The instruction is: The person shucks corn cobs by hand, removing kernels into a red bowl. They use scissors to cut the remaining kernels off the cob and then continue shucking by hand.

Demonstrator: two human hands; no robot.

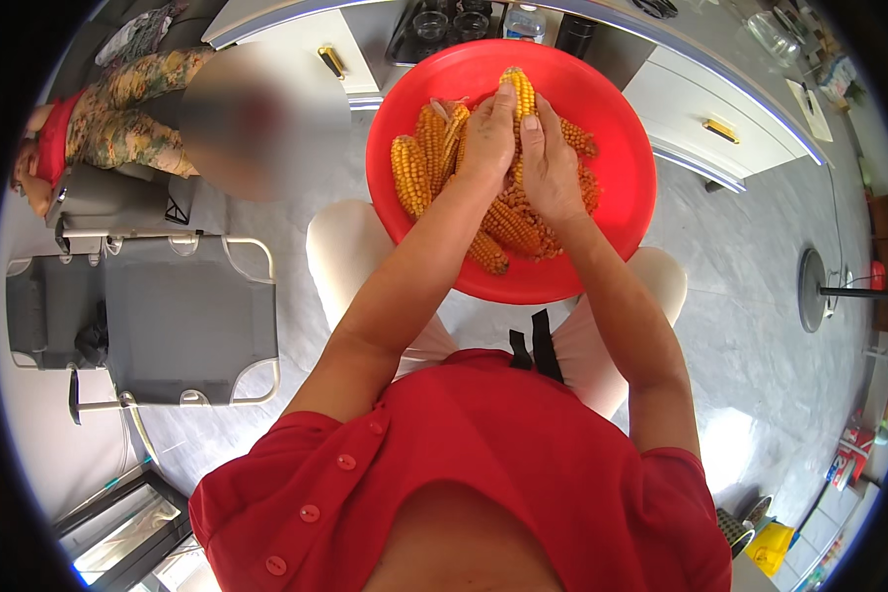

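Both hands grip one ear of dried yellow corn (519,90) above a round red plastic basin (621,192). My left hand (491,133) wraps its left side, with the thumb up near the tip. On the other side my right hand (549,159) presses its thumb along the kernels. The ear's lower part is mostly hidden by the hands. Several whole ears, one a yellow ear (411,176), lie at the basin's left. Below the hands rest a darker orange ear (513,228) and loose kernels (547,240). Another ear (577,137) lies right of my right hand.
The basin sits at my knees, before cabinets with a white drawer (710,111). Glass bowls (431,26) and a plastic bottle (525,24) stand on the counter. At left are a grey folding cot (192,318) and a seated person (129,118), partly blurred. A round black stand base (811,290) is at right.
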